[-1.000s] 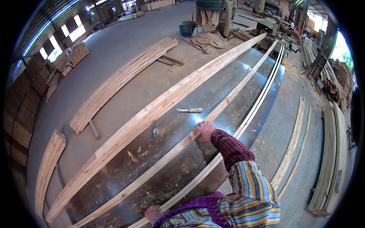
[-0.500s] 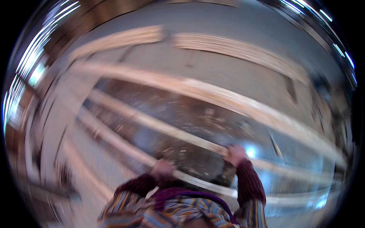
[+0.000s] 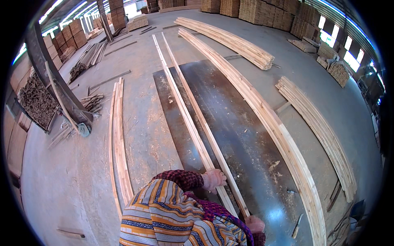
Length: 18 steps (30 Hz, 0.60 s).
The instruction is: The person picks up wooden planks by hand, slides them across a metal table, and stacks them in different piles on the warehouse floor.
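Observation:
Two long, narrow wooden strips lie side by side over a dark metal sheet, running away from me. My left hand [image 3: 214, 179] is closed over the left wooden strip [image 3: 191, 127], its fingers curled toward the gap between the two. Lower down and to the right, my right hand [image 3: 254, 224] grips the near end of the right wooden strip [image 3: 207, 131]; its fingers are partly hidden. A knife [image 3: 296, 226] with a pale handle rests on the dark metal sheet [image 3: 242, 139], to the right of my right hand.
A long row of boards [image 3: 262, 108] borders the sheet on the right, with bundled strips [image 3: 320, 133] beyond it. More strips [image 3: 118, 143] lie on the floor at left. A post [image 3: 57, 78] stands farther left, near scrap wood [image 3: 37, 96]. Stacked timber [image 3: 262, 14] lines the back.
The view has swung round and sharpened; the strips that slanted across now run away from me. Both hands remain on the strips, with my right hand now nearer my body than the left.

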Each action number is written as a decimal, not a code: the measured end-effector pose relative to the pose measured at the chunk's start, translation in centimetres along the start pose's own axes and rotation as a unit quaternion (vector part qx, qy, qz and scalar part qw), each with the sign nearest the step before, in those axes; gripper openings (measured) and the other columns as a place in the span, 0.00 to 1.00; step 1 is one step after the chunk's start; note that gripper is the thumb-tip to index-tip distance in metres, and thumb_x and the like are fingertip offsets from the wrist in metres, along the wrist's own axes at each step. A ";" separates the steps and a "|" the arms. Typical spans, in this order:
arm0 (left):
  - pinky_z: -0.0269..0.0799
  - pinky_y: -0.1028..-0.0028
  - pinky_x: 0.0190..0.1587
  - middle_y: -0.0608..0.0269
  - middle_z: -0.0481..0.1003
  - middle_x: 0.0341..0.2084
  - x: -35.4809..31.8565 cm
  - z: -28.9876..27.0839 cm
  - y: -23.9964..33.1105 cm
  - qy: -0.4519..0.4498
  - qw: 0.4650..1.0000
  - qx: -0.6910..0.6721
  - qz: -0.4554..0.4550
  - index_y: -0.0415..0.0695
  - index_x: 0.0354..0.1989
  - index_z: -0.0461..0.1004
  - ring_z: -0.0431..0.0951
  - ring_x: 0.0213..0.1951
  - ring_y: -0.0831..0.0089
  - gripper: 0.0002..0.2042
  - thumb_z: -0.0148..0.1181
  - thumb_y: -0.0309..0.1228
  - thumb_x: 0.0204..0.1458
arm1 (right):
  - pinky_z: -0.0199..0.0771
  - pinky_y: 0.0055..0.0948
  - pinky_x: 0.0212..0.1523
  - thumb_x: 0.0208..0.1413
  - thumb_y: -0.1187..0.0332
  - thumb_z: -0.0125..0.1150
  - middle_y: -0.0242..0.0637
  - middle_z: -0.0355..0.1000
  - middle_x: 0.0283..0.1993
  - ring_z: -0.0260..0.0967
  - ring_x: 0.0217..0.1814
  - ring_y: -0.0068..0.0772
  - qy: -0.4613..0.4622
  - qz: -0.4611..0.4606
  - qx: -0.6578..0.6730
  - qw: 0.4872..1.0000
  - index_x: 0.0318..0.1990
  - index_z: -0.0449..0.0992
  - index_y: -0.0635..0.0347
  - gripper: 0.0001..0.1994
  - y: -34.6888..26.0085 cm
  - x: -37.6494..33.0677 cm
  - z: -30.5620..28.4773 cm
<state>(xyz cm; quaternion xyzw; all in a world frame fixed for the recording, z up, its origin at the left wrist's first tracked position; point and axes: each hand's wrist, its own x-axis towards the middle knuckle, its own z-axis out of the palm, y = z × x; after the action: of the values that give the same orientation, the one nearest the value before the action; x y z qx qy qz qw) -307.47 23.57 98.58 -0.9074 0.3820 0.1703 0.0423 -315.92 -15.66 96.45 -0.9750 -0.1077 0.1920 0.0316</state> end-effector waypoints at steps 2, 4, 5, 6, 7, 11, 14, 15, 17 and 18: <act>0.68 0.60 0.56 0.63 0.72 0.51 1.1 0.2 0.1 0.064 0.998 0.001 0.024 0.50 0.56 0.74 0.72 0.55 0.61 0.34 0.71 0.55 0.43 | 0.79 0.46 0.44 0.63 0.46 0.59 0.44 0.83 0.37 0.82 0.40 0.48 -0.060 0.088 -0.015 0.994 0.40 0.85 0.53 0.20 3.2 -2.7 2.3; 0.68 0.59 0.58 0.62 0.70 0.52 0.2 -0.7 0.8 0.116 0.993 -0.015 0.023 0.49 0.59 0.72 0.71 0.56 0.61 0.37 0.74 0.51 0.39 | 0.81 0.43 0.47 0.61 0.50 0.62 0.44 0.84 0.43 0.83 0.43 0.46 -0.140 0.178 -0.024 0.974 0.44 0.85 0.53 0.18 6.9 -3.8 5.7; 0.67 0.59 0.59 0.62 0.70 0.52 -0.1 -0.8 0.8 0.150 0.988 -0.007 0.023 0.48 0.60 0.71 0.71 0.56 0.60 0.39 0.74 0.50 0.37 | 0.80 0.43 0.47 0.61 0.50 0.62 0.44 0.84 0.43 0.83 0.43 0.45 -0.162 0.208 -0.026 0.964 0.44 0.85 0.54 0.18 8.0 -4.5 6.6; 0.66 0.59 0.61 0.61 0.70 0.53 -0.3 -0.9 0.7 0.182 0.983 0.000 0.025 0.47 0.61 0.71 0.71 0.56 0.60 0.40 0.75 0.49 0.35 | 0.80 0.43 0.47 0.62 0.50 0.62 0.44 0.84 0.43 0.83 0.43 0.45 -0.160 0.225 -0.011 0.961 0.44 0.85 0.55 0.18 8.6 -5.1 7.0; 0.65 0.59 0.62 0.60 0.70 0.53 -0.5 -1.1 0.6 0.215 0.976 0.007 0.028 0.46 0.61 0.70 0.71 0.57 0.60 0.42 0.76 0.48 0.34 | 0.80 0.43 0.48 0.62 0.50 0.62 0.44 0.84 0.43 0.83 0.43 0.44 -0.147 0.239 0.016 0.960 0.45 0.85 0.55 0.18 9.1 -5.8 7.8; 0.62 0.60 0.64 0.58 0.72 0.53 -0.6 -1.4 0.1 0.162 0.986 0.049 0.013 0.45 0.65 0.68 0.72 0.58 0.60 0.46 0.75 0.53 0.34 | 0.80 0.43 0.49 0.62 0.51 0.62 0.45 0.84 0.44 0.82 0.43 0.43 -0.004 0.218 0.268 0.938 0.46 0.85 0.58 0.19 11.0 -9.2 10.4; 0.65 0.62 0.60 0.60 0.74 0.52 -0.5 -2.9 -0.1 -0.038 0.999 0.025 -0.006 0.47 0.65 0.68 0.74 0.56 0.61 0.44 0.71 0.59 0.41 | 0.80 0.42 0.49 0.63 0.51 0.62 0.46 0.83 0.44 0.82 0.43 0.41 0.130 0.105 0.537 0.827 0.47 0.84 0.60 0.20 12.8 -11.0 14.8; 0.65 0.62 0.59 0.60 0.74 0.52 0.1 -3.2 -0.1 -0.069 0.997 0.027 0.007 0.47 0.65 0.68 0.74 0.56 0.62 0.43 0.70 0.60 0.42 | 0.80 0.42 0.50 0.63 0.51 0.62 0.46 0.83 0.44 0.82 0.43 0.41 0.158 0.096 0.568 0.802 0.47 0.84 0.60 0.20 13.1 -12.1 16.2; 0.68 0.60 0.57 0.61 0.74 0.52 -0.3 -1.5 -0.6 -0.054 0.997 0.043 0.031 0.48 0.64 0.69 0.74 0.56 0.61 0.43 0.68 0.64 0.45 | 0.78 0.38 0.51 0.67 0.49 0.56 0.51 0.82 0.44 0.80 0.45 0.38 0.105 0.187 0.498 0.841 0.51 0.83 0.65 0.25 9.7 -13.0 11.8; 0.69 0.60 0.56 0.61 0.74 0.52 -0.9 -1.4 -0.8 -0.063 0.996 0.049 0.032 0.47 0.64 0.69 0.74 0.56 0.61 0.43 0.67 0.65 0.45 | 0.77 0.36 0.51 0.68 0.48 0.53 0.51 0.83 0.43 0.80 0.45 0.38 0.086 0.224 0.446 0.862 0.50 0.83 0.65 0.26 7.1 -12.6 9.2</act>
<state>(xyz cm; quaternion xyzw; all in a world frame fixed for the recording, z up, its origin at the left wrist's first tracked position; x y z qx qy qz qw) -307.13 24.50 100.14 -0.8791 0.4152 0.2094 0.1049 -329.40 -25.16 91.89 -0.8674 0.2139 0.1366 0.4280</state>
